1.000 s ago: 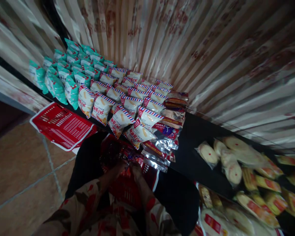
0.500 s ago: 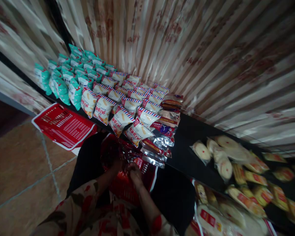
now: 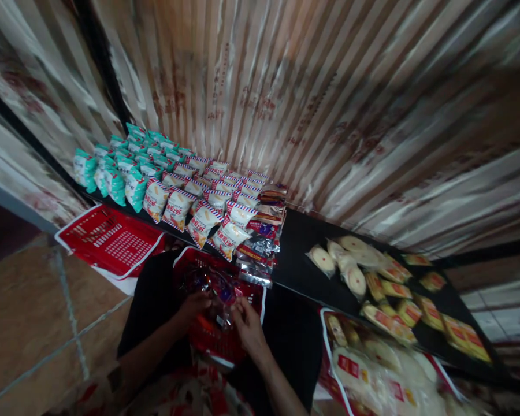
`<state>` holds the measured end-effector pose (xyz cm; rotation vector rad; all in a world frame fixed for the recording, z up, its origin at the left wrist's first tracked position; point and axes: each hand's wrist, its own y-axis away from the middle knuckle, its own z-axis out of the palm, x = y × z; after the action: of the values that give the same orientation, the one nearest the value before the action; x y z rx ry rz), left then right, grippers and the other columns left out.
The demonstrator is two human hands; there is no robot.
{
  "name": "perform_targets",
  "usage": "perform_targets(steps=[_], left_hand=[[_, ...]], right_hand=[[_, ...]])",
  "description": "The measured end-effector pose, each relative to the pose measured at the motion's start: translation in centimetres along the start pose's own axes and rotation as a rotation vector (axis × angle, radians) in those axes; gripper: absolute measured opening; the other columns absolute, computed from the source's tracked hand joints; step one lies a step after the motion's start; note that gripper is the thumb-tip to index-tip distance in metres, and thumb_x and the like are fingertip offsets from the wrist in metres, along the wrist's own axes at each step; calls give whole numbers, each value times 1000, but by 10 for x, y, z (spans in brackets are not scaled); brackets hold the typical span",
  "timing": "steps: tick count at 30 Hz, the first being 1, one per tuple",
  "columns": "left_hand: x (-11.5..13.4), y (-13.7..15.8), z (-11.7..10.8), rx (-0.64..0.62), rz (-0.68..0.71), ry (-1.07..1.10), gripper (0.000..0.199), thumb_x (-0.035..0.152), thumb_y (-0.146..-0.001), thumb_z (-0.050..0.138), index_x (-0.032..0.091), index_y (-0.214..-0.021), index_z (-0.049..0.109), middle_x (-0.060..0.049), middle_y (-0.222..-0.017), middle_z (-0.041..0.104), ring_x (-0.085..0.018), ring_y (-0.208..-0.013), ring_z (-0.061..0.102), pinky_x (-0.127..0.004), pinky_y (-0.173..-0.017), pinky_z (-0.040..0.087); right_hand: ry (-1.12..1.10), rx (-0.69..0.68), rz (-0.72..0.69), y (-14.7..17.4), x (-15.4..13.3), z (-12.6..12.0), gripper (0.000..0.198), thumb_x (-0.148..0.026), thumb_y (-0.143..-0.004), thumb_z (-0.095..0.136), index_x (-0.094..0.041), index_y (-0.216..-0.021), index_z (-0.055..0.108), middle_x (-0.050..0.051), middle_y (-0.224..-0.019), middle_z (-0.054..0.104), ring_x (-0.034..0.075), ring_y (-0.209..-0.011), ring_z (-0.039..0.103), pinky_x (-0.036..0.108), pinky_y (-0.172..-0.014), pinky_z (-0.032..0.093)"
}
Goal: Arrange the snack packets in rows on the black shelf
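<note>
Between my knees stands a red plastic basket (image 3: 253, 294) with shiny dark packets inside. Above it, a shiny red-and-purple snack packet (image 3: 225, 293) is in my hands. My right hand (image 3: 248, 325) pinches its right edge between thumb and fingers. My left hand (image 3: 194, 305) is closed at the left side of the packets, its fingertips dim and partly hidden. Just beyond the basket, similar flat foil packets (image 3: 256, 254) lie in a stacked row on the black table (image 3: 292, 254). White snack bags with striped edges (image 3: 204, 222) stand to their left.
Teal bags (image 3: 136, 188) stand in rows at the table's left end. An empty red basket (image 3: 112, 240) is on the left. Round pale packaged cakes (image 3: 351, 271) and yellow packets (image 3: 409, 312) lie at right, near a full red basket (image 3: 349, 370). A pleated curtain (image 3: 251, 75) hangs behind.
My hands have risen from inside the basket, and the red-and-purple packet now shows between them. The camera view has tilted up and turned right, so the table goods appear lower and farther left.
</note>
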<state>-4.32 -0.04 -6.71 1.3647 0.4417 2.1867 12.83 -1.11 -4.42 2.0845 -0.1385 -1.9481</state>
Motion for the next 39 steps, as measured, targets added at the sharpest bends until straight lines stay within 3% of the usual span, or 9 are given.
perform_targets(steps=[5, 11, 16, 18, 21, 24, 28, 32, 39], left_hand=[[24, 16, 8, 67, 63, -49, 42, 42, -51, 79, 15, -80, 63, 0, -74, 66, -17, -74, 60, -28, -74, 43], [54, 25, 36, -137, 188, -165, 36, 46, -64, 71, 16, -81, 60, 0, -76, 64, -16, -73, 58, -27, -70, 42], [72, 22, 73, -183, 267, -180, 34, 46, -62, 72, 17, -71, 55, 2, -70, 59, -13, -68, 54, -24, -66, 41], [77, 21, 89, -193, 307, -175, 35, 46, -65, 69, 17, -81, 57, 0, -77, 61, -13, -72, 56, -25, -69, 43], [81, 22, 110, -137, 410, -248, 51, 44, -71, 65, 20, -113, 51, -9, -107, 58, -18, -88, 59, -30, -78, 47], [83, 23, 125, -51, 590, -475, 64, 34, -75, 60, 24, -133, 35, -13, -139, 35, -25, -120, 46, -37, -91, 45], [86, 18, 143, 61, 851, -891, 70, 17, -75, 54, 31, -139, 30, -3, -153, 7, -27, -140, 11, -47, -112, 23], [94, -3, 165, 90, 1002, -1079, 75, 8, -73, 48, 31, -141, 25, 2, -154, 5, -26, -141, 2, -48, -114, 19], [113, -58, 199, 170, 1050, -992, 75, 7, -76, 42, 18, -145, 13, -7, -154, 3, -24, -141, 1, -44, -115, 20]], right_hand=[[7, 49, -77, 12, -35, -3, 31, -51, -79, 55, -20, -86, 54, -1, -72, 57, 14, -69, 55, 23, -61, 42], [-129, 214, -105, 15, -71, -17, 35, -55, -74, 60, -20, -79, 59, -2, -68, 61, 15, -65, 55, 24, -61, 44], [-363, 326, -16, 10, -105, -37, 38, -56, -67, 66, -18, -74, 64, -1, -61, 64, 16, -57, 58, 26, -53, 44], [-433, 365, 25, 5, -120, -46, 40, -56, -61, 70, -18, -72, 65, -1, -57, 65, 17, -52, 58, 26, -50, 44], [-481, 453, 32, -6, -138, -61, 42, -53, -53, 76, -18, -72, 64, -1, -56, 66, 16, -47, 58, 26, -46, 43], [-452, 518, -21, -23, -152, -79, 42, -53, -55, 75, -18, -72, 62, 0, -55, 66, 17, -47, 60, 26, -45, 44], [-364, 526, -128, -57, -169, -102, 40, -56, -60, 69, -19, -72, 60, 2, -56, 66, 19, -53, 63, 27, -46, 46], [-277, 501, -167, -104, -190, -120, 39, -58, -61, 67, -21, -68, 55, 2, -57, 67, 21, -59, 65, 28, -48, 48], [-167, 485, -199, -185, -208, -130, 33, -55, -73, 56, -23, -70, 54, 6, -67, 70, 23, -67, 67, 31, -53, 52]])
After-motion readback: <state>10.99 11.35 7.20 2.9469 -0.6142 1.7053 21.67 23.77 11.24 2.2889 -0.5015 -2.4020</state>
